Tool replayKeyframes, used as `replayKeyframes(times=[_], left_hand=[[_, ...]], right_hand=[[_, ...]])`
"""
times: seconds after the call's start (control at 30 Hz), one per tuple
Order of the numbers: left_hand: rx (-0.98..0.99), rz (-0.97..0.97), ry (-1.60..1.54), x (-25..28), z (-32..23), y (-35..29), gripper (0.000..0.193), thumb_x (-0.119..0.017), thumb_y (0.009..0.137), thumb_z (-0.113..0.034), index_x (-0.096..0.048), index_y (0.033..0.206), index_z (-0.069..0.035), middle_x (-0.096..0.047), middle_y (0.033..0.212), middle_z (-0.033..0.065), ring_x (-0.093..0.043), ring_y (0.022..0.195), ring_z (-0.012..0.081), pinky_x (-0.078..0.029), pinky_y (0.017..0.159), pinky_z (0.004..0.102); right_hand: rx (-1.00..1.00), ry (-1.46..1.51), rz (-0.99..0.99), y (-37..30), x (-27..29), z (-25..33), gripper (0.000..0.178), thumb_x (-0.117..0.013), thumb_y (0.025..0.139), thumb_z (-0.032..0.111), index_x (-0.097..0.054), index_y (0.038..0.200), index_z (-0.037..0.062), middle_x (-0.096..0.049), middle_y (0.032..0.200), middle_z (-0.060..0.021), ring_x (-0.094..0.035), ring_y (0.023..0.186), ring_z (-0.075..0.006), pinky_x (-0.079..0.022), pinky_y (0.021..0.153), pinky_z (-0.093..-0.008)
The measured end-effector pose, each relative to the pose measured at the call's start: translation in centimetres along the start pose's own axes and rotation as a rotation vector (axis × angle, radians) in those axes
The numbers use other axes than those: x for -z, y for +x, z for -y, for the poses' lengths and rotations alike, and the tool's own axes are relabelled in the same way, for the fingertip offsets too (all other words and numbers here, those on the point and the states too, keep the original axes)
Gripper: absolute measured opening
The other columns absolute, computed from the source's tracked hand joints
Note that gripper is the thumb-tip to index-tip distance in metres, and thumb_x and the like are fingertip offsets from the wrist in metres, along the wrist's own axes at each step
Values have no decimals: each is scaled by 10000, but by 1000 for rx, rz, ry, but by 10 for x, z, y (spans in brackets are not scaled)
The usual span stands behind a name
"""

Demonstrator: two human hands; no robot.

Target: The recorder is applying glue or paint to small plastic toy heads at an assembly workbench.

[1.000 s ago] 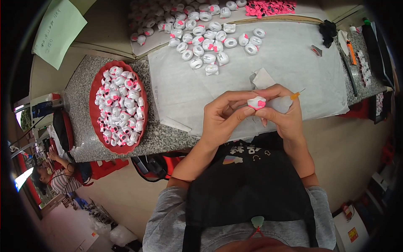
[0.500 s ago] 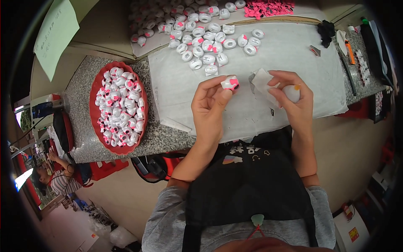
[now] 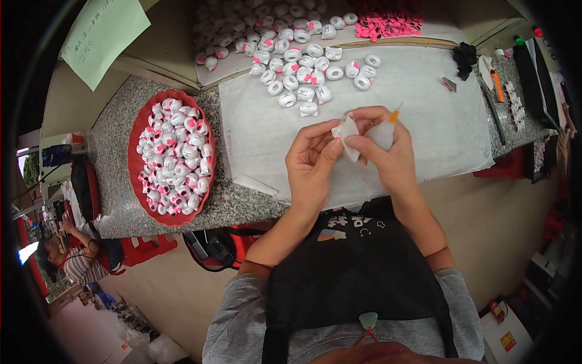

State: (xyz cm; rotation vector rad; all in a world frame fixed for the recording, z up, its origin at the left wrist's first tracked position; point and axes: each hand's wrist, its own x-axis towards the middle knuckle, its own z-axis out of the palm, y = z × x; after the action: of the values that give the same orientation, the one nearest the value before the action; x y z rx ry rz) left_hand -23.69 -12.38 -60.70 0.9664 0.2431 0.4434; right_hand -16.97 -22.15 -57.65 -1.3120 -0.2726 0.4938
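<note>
Over the white sheet, my left hand is closed on a small white cat-head piece with pink on it. Most of that piece is hidden by fingers and tissue. My right hand presses a folded white tissue against it between thumb and fingers. Tucked in the same hand is a whitish squeeze bottle with an orange tip and thin needle, pointing up and away. Beyond my hands lie several loose white cat-head pieces, some with pink bows.
A red scalloped basket heaped with cat-head pieces stands at left on the granite counter. Small pink parts are piled at the back. At right lie a black cloth bundle and an orange-handled tool. Another person sits far left.
My right hand has moved left, bringing the tissue onto the cat-head piece. The bottle's tip has swung upward. My left hand has shifted slightly right and nearer me.
</note>
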Motion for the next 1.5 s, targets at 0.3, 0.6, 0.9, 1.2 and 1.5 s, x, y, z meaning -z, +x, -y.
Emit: replayKeyframes(times=[0.3,0.6,0.9,1.2,1.5], left_hand=[[55,131,-39,1,-1,-1,242,-513,764,-34,-454,992,23,-536,909,92,-502,827,109,-399,730,216],[177,171,-89,-4,-2,1,249,-503,760,-11,-446,1001,18,-538,915,94,-504,830,109,-401,742,223],[80,211,23,-11,-2,-4,238,-496,748,44,-444,979,62,-505,963,146,-496,917,186,-445,753,270],[41,189,52,-13,1,-4,234,-514,734,50,-461,961,59,-518,945,144,-500,906,179,-435,756,260],[40,150,119,-12,3,-7,224,-537,724,35,-482,940,48,-531,933,133,-505,888,161,-385,808,268]], right_hand=[[-66,16,28,-6,29,5,147,-565,686,35,-519,819,-9,-504,697,-35,-463,530,-80,-367,406,-182],[44,-262,83,-19,30,15,329,-536,662,-13,-501,989,-20,-486,652,-15,-392,460,-32,-282,389,-151],[-108,165,88,-18,24,-4,275,-552,684,36,-496,946,-27,-534,722,-70,-432,467,-64,-315,367,-170],[-44,280,68,-21,23,-16,269,-544,702,61,-492,950,-27,-515,701,-75,-445,491,-81,-334,387,-187],[-26,350,47,-22,20,-18,241,-529,706,12,-508,940,-40,-507,659,-50,-441,496,-63,-336,392,-180]])
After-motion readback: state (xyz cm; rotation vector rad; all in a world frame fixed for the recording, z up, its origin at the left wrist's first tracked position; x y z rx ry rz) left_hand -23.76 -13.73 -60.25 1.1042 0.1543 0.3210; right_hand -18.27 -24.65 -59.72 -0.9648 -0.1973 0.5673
